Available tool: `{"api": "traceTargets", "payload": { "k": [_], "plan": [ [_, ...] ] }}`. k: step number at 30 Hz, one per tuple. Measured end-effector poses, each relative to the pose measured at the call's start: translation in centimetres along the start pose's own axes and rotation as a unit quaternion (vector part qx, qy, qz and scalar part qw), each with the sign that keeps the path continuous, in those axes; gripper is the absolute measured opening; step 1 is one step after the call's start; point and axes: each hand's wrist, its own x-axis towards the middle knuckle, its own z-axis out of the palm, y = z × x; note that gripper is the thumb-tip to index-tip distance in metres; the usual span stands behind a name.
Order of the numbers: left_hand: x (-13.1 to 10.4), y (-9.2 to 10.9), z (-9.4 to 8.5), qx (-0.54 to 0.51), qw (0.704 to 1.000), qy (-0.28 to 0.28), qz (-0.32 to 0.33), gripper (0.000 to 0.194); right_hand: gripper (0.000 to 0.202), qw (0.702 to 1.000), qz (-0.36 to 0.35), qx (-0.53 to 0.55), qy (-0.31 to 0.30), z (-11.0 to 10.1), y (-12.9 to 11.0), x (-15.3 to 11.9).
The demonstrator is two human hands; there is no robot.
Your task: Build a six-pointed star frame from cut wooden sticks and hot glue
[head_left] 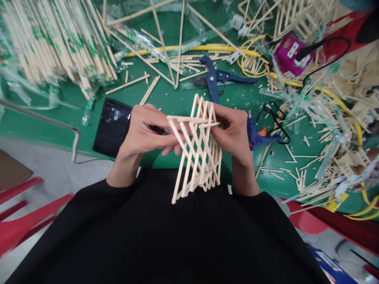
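A lattice frame of pale wooden sticks (193,157), its sticks crossing in X shapes, hangs between my hands in front of my black shirt. My left hand (149,130) grips its left upper part, thumb and fingers closed around the stick ends. On the other side, my right hand (232,128) pinches the upper right edge, its fingertips partly hidden by the sticks. A blue ratchet cutter (212,77) lies just beyond the frame. Beside my right wrist rests a blue glue gun (262,136) with a black cord. A black flat device (111,127) lies under my left wrist.
Bundled sticks in plastic wrap (59,47) fill the far left of the green table (118,106). A yellow cable (195,47) runs across the back to a purple power socket (291,55). Stick scraps (302,177) litter the right. A red chair (32,221) stands left.
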Motion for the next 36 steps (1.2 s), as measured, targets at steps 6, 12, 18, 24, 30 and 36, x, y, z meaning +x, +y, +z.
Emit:
{"api": "traceTargets", "payload": {
  "k": [6,12,18,24,30,36],
  "plan": [
    [0.4,-0.2,-1.0,-0.032,0.989,-0.144,0.005,0.005,0.038,1.0,-0.004,-0.017,-0.023,0.1,-0.1,0.0],
    [0.4,-0.9,-1.1,-0.099,0.983,-0.158,-0.003,0.009,0.039,1.0,-0.007,-0.013,-0.011,0.2,-0.2,-0.1],
    [0.1,-0.6,-0.8,-0.084,0.989,-0.118,-0.016,0.009,0.035,0.999,0.016,-0.026,-0.012,0.2,-0.3,-0.1],
    [0.0,0.2,-0.6,-0.03,0.994,-0.102,-0.034,0.006,0.037,0.999,-0.006,-0.036,-0.002,0.1,-0.2,-0.1],
    [-0.4,0.3,-0.2,-0.025,0.998,-0.054,-0.012,0.025,0.035,0.999,-0.018,-0.033,0.01,0.2,0.1,-0.1],
    [-0.7,0.4,0.0,-0.032,0.999,-0.011,-0.022,0.029,0.031,1.0,-0.007,-0.015,0.004,0.2,0.3,-0.2]
  ]
}}
